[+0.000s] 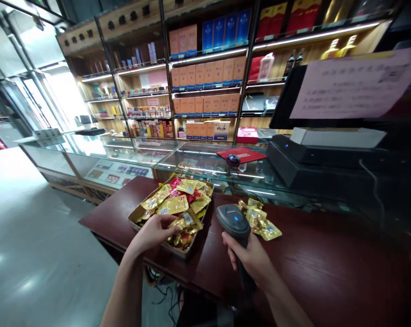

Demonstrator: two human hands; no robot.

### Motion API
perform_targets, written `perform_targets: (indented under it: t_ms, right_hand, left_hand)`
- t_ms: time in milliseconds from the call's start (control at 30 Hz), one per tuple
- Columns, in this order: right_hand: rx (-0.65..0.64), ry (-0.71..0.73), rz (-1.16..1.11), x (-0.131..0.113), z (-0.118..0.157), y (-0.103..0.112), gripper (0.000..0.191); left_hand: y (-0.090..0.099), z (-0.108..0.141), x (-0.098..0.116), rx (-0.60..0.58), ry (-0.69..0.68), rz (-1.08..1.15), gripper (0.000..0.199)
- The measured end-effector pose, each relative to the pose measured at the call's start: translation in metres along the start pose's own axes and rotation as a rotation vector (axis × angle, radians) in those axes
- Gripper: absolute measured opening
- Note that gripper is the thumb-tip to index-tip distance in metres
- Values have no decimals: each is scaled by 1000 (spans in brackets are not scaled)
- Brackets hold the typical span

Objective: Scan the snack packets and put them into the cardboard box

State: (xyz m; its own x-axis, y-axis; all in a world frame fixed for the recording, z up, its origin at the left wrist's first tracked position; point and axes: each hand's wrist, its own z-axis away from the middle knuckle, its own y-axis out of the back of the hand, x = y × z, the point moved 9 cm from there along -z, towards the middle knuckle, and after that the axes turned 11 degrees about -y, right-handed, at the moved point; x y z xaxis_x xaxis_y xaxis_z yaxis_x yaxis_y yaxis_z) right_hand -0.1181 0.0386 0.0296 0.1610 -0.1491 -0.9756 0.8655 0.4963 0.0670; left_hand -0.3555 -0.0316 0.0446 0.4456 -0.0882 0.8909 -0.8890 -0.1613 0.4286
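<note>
A cardboard box (133,218) full of gold and red packets (173,205) lies on the dark red table (205,268). At its near right corner my left hand (159,232) is closed, fingers and thumb on a gold packet (188,220) over the box. My right hand (248,256) is wrapped round the handle of a dark barcode scanner (234,220), held above the table with a blue light showing on top. Just beyond the scanner, to its right, lies a small pile of gold packets (259,220).
Behind the table runs a glass display counter (178,156) with a red mat (253,154) and a mouse (233,159) on it. A black cash-register screen (287,100) stands at the right. Shelves of boxes (205,72) line the wall.
</note>
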Motion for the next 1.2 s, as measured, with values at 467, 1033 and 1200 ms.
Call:
perform_targets:
  t_ms: [467,1033,1200]
  right_hand:
    - [22,-40,-23,0,1,8,41]
    - [425,-122,-172,47,55,181,46]
    - [381,-111,-224,50,49,182,44]
  left_hand:
    - [-15,-28,49,354,-121,-218,26]
    - [-261,-181,0,-5,-23,-265,61]
    - [-260,-183,-12,-21,28,-277,48]
